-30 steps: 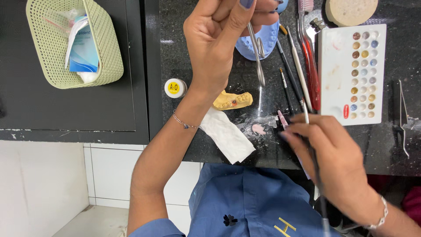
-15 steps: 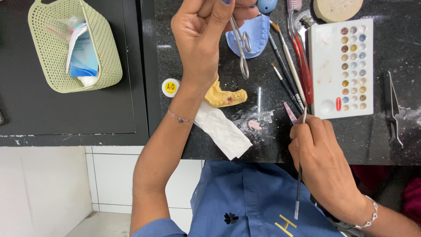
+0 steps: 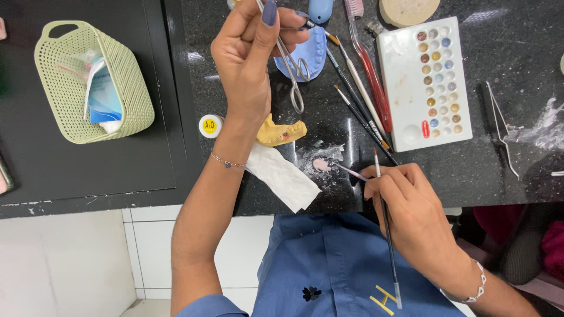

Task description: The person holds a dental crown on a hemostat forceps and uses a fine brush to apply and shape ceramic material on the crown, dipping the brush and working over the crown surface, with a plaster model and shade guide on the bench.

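Left hand (image 3: 249, 58) raised over the black speckled stone counter (image 3: 505, 158), fingers closed round thin steel locking forceps (image 3: 291, 64) hanging loop-down above the yellow dental cast (image 3: 281, 132). Right hand (image 3: 411, 217) at the counter's front edge, fingers pinched on a slim dark-handled brush (image 3: 385, 223) and a second fine tool, tip touching the pink paste dab (image 3: 321, 165). White folded tissue (image 3: 282, 176) overhanging that edge. Open counter between white paint palette (image 3: 424, 82) and right hand.

Right hand (image 3: 411, 211) lowered brush tip (image 3: 338, 167) into pink paste (image 3: 321, 165).
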